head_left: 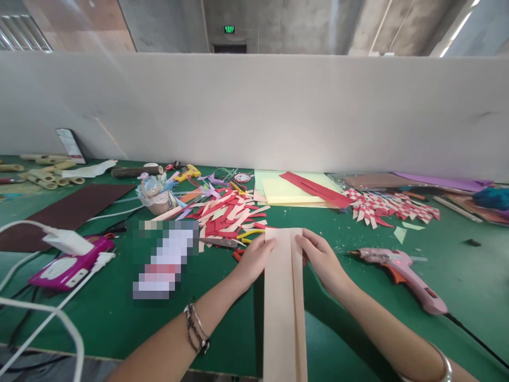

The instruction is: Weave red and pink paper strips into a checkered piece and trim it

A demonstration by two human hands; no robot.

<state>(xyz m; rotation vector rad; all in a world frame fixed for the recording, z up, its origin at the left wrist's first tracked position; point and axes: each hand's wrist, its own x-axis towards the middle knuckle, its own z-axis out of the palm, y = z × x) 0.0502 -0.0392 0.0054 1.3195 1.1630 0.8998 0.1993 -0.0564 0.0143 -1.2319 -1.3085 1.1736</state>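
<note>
A long strip of cream paper (280, 307) runs from the bottom of the view toward the middle of the table, with a lengthwise fold along its right side. Its far left edge is pinched by my left hand (256, 257), thumb on top. My right hand (320, 260) grips the far right edge in the same way, thumb over the folded flap. Just beyond the left hand lie scissors (222, 242) and a yellow-handled tool (249, 234). Red-handled pliers or scissors (237, 255) are partly hidden behind that hand.
Right of me lies a pink glue gun (397, 262) with its cord. Beyond are a pile of red and cream strips (228, 212), woven checked pieces (389, 206) and yellow paper sheets (294, 188). A purple power strip (71, 265) with white cables occupies the left. A pale partition (254, 111) closes the back.
</note>
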